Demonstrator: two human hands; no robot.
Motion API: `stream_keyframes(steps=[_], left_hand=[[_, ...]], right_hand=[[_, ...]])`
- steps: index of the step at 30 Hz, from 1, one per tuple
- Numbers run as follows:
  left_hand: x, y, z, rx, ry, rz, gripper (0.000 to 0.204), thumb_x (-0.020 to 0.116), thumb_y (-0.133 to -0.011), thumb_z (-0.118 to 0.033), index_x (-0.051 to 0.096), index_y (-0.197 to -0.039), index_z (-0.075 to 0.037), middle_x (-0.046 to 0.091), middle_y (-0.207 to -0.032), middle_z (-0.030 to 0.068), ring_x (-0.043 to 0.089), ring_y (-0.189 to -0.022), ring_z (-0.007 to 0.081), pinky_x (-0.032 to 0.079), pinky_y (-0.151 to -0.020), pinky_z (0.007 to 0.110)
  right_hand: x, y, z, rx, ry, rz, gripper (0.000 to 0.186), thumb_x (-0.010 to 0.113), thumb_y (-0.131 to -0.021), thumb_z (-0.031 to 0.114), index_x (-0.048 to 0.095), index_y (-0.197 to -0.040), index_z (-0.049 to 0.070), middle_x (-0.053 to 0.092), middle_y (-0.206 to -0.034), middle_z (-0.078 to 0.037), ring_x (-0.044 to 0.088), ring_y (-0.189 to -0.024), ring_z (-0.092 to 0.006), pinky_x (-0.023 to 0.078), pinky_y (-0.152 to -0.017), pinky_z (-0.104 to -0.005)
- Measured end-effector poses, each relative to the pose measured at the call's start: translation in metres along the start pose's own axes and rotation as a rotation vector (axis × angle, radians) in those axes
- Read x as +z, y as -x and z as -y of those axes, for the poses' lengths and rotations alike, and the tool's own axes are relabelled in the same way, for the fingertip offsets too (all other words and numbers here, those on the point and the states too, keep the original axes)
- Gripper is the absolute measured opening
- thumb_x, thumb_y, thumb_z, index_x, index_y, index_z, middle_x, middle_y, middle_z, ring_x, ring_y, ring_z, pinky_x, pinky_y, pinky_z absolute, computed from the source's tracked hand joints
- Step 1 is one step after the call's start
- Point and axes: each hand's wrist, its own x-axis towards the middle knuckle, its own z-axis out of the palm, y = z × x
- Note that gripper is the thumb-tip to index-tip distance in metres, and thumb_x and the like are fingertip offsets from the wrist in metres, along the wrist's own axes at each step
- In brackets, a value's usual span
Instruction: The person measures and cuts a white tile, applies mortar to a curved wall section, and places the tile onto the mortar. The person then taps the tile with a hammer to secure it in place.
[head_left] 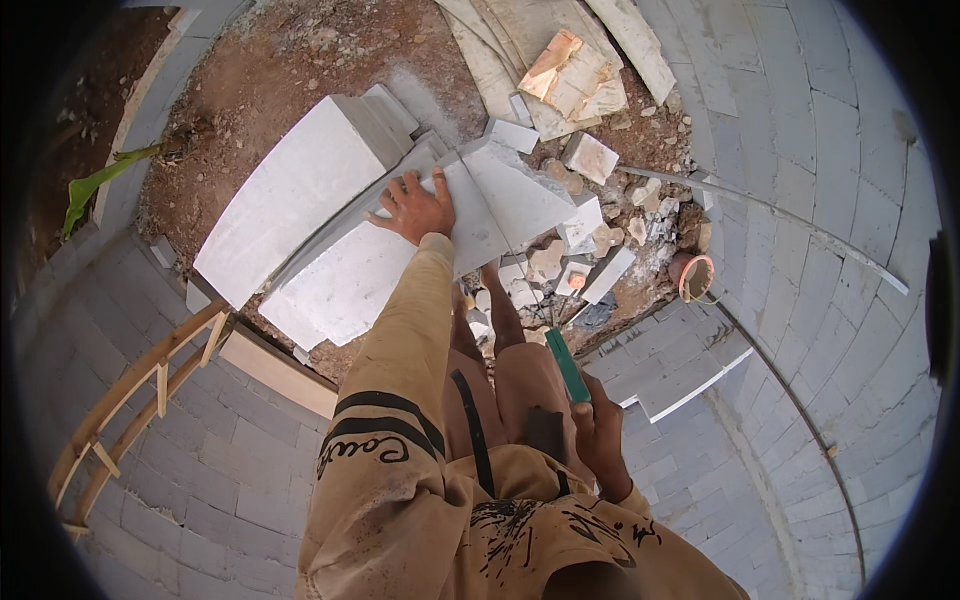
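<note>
My left hand [416,208] lies with spread fingers on top of a pale lightweight block [345,275], pressing near its far end. My right hand [598,432] grips the green handle of a handsaw [567,364] close to my right thigh. The saw's thin blade appears edge-on, as a dark line running from the handle up across the block. Right of that line lies the block's end portion [520,195]; whether it is still joined cannot be made out. A larger white block [300,190] stands beside it on the left.
Broken block pieces [590,157] and rubble litter the ground right of the blocks. A bucket [696,277] stands by the right wall [780,170], where a long rod [770,207] leans. A wooden ladder [150,390] is at left. Flattened sheets [570,85] lie at the far side.
</note>
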Motion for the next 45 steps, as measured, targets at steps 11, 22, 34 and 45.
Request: stream_keyframes(steps=[11,22,34,45], left_hand=[[-0.004,0.012,0.009,0.021,-0.065,0.020,0.051,0.048,-0.099,-0.062,0.066,-0.115,-0.017,0.058,-0.121,0.0097,0.048,-0.124,0.0343,0.012,-0.113,0.077],[0.006,0.002,0.004,0.012,-0.031,-0.024,0.055,0.045,-0.099,-0.064,0.066,-0.116,-0.015,0.058,-0.118,0.0104,0.048,-0.122,0.0355,0.015,-0.112,0.077],[0.004,0.001,0.005,0.003,-0.046,-0.013,0.055,0.044,-0.100,-0.063,0.064,-0.114,-0.014,0.057,-0.116,0.0097,0.048,-0.122,0.0362,0.013,-0.113,0.077],[-0.005,0.003,0.001,-0.028,-0.069,0.062,0.060,0.043,-0.099,-0.065,0.065,-0.119,-0.014,0.057,-0.124,0.0110,0.048,-0.125,0.0366,0.013,-0.114,0.076]], right_hand=[[0.066,-0.139,0.008,-0.194,-0.041,-0.029,0.048,0.060,-0.103,0.040,0.061,-0.130,0.001,0.059,-0.059,-0.020,0.063,-0.058,-0.0416,0.048,-0.055,-0.0474],[0.080,-0.186,0.029,-0.328,0.076,-0.140,0.045,0.060,-0.104,0.040,0.063,-0.131,0.005,0.059,-0.063,-0.023,0.063,-0.058,-0.0423,0.047,-0.053,-0.0469],[0.027,-0.113,0.040,0.058,0.020,0.100,0.056,0.059,-0.102,0.049,0.061,-0.137,0.005,0.067,-0.073,-0.022,0.069,-0.068,-0.0404,0.054,-0.063,-0.0457],[-0.022,0.004,0.024,-0.051,-0.037,0.031,0.066,0.055,-0.101,0.058,0.056,-0.145,0.009,0.075,-0.099,-0.022,0.077,-0.089,-0.0360,0.059,-0.075,-0.0390]])
